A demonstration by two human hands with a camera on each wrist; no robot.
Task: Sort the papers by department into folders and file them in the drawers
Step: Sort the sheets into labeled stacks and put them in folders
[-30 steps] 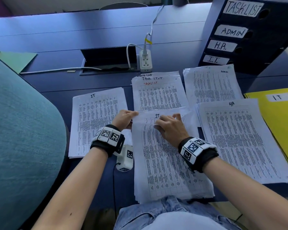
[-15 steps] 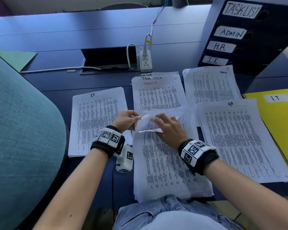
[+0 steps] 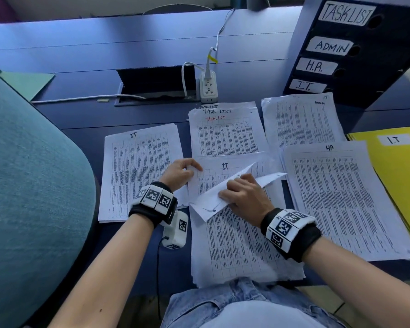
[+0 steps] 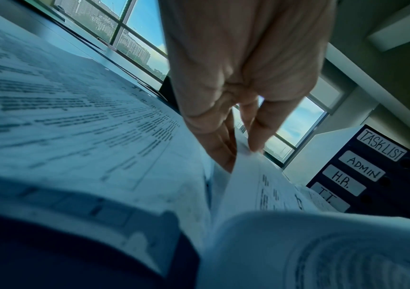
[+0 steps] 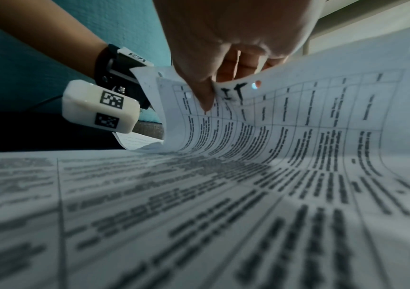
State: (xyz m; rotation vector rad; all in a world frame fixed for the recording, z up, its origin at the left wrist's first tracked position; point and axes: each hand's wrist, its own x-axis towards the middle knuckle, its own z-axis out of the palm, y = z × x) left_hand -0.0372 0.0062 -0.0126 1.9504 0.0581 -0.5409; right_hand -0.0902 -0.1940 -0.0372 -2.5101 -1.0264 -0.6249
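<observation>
A: Where's the thin white printed sheet marked IT [image 3: 225, 196]?

B: Curled back atop the middle stack of printed papers [image 3: 242, 245], pinched by the right hand [image 3: 243, 197]; the left hand [image 3: 180, 172] pinches the stack's corner.

A: Handling?

B: Light, floppy, probably tears easily; take it by the top edge.

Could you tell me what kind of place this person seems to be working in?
Most likely an office. A dark blue desk has a built-in cable hatch and a power strip, a drawer unit is labelled TASKLIST, ADMIN, H.R. and I.T., and printed paper stacks lie sorted by department.
</observation>
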